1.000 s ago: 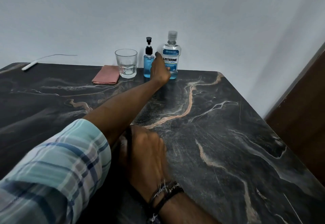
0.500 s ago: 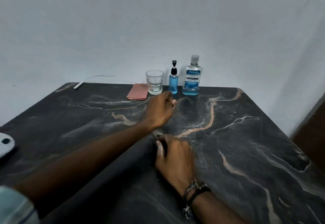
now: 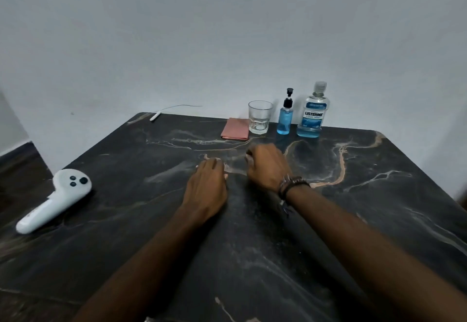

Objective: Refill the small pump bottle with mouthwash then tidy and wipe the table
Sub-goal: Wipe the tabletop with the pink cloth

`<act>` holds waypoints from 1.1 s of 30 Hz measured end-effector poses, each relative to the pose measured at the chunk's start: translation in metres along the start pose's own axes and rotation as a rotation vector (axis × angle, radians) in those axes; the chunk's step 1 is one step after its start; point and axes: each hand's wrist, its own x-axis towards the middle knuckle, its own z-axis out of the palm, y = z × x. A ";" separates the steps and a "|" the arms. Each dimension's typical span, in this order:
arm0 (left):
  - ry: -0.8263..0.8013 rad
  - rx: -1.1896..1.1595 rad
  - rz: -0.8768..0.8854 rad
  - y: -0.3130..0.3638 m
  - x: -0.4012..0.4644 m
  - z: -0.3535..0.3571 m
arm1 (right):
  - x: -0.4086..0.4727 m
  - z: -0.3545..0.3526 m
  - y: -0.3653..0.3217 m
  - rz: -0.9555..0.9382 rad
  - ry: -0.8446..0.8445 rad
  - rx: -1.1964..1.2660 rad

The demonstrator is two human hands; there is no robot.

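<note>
Looking down from the head camera, I see my left hand (image 3: 206, 186) and right hand (image 3: 267, 167) resting knuckles-up on the dark marble-patterned table (image 3: 353, 233), close together but apart, fingers loosely curled, holding nothing. At the far edge stand the small blue pump bottle (image 3: 285, 119) and, just right of it, the capped clear mouthwash bottle (image 3: 312, 114). A clear drinking glass (image 3: 259, 117) and a folded pink cloth (image 3: 235, 132) sit left of the pump bottle. A white handheld controller (image 3: 54, 200) lies well apart at the left.

Table (image 3: 328, 220): dark, veined marble-look top, smooth with a dull sheen. Drinking glass (image 3: 260, 117): clear glass. Mouthwash bottle (image 3: 312, 112) and pump bottle (image 3: 285, 115): clear glossy plastic. Folded cloth (image 3: 235, 132): matt pink fabric. Controller (image 3: 54, 200): smooth white plastic.
</note>
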 end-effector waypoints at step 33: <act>-0.226 0.028 -0.151 -0.009 0.009 0.008 | 0.086 0.071 -0.006 -0.091 -0.367 -0.157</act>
